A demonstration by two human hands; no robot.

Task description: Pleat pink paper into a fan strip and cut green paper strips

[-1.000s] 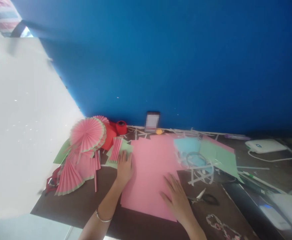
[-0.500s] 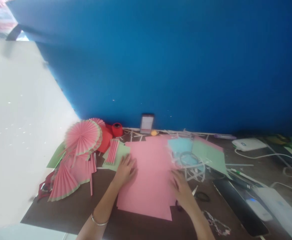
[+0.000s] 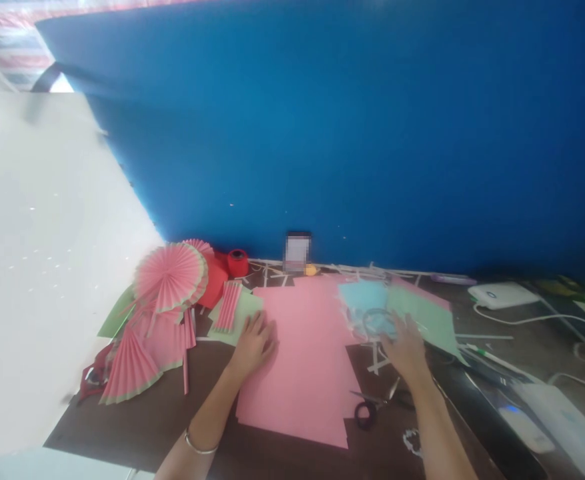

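The left hand (image 3: 255,343) lies palm down on the left edge of the stack of pink paper (image 3: 302,363), fingers loosely spread and flat, gripping nothing. Its forearm runs up from the bottom edge of the view and has a thin bracelet (image 3: 199,445) at the wrist. The right hand (image 3: 407,347) is stretched further forward and to the right, back to the camera. Its fingers are extended over the near edge of the pale green sheet (image 3: 427,317), just beside a clear ring (image 3: 376,322). The back of the hand covers its fingertips, so it is not possible to make out whether they pinch anything.

The pink paper lies flat in the middle of the dark tabletop (image 3: 172,413), between the two hands. Scissors (image 3: 372,407) lie just off its right corner, beside the right forearm.

The picture is soft. The ring and the white strips around it blur together, and a small upright thing against the blue wall (image 3: 347,133) is pixelated. Folded pink fans (image 3: 169,273) lie in a pile at the left.
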